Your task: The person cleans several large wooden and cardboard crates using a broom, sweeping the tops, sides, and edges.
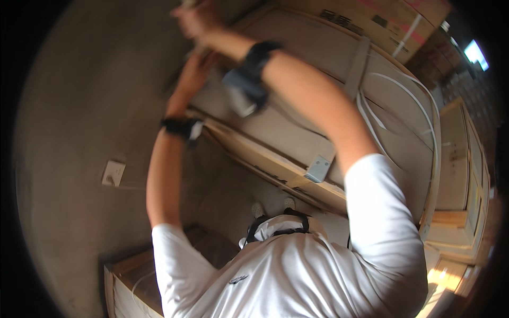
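Near the top, my right hand is closed round a pale, elongated object, too blurred to name. Just below it my left hand also appears closed on something, possibly the same object; motion blur hides which. Both arms stretch over a large wood-framed crate with brown panels, beside the grey wall. A dark device is strapped to each wrist. A metal bracket sits on the crate's near edge, and loose white strapping curves over its right part.
Cardboard boxes are stacked behind the crate, more wooden crates at the right. A grey wall with a socket runs along the left. Another wood-framed crate is at lower left; my feet show below, between the crates.
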### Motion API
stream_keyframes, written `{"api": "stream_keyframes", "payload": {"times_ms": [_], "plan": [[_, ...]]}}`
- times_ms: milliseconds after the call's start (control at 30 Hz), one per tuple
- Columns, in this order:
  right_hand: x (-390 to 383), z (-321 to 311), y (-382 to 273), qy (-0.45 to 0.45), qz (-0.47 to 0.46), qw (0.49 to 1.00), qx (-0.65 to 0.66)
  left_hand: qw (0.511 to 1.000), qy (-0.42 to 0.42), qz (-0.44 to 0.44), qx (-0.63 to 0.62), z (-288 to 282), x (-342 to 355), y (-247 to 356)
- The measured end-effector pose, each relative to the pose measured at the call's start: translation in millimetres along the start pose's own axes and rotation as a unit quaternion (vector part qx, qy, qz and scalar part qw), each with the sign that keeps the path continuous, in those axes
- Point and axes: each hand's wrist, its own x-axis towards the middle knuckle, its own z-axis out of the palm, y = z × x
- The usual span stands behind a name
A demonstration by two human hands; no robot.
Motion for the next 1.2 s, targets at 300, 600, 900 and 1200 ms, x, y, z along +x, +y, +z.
{"api": "stream_keyframes", "payload": {"times_ms": [300, 600, 900, 1200], "plan": [[8, 92, -23, -0.003, 0.000, 0.998, 0.055, 0.971, -0.027, -0.102, 0.216, -104, -18, 99], [-2, -146, -78, 0.315, -0.172, 0.902, -0.239, 0.965, -0.257, 0.000, -0.049, 87, 130, 75], [-161, -381, -308, 0.436, -0.057, 0.745, -0.502, 0.843, -0.389, 0.119, -0.352, 476, 195, 258], [-202, -375, -267, 0.330, 0.110, 0.832, -0.433, 0.783, -0.467, 0.028, -0.410, 490, 133, 261]]}}
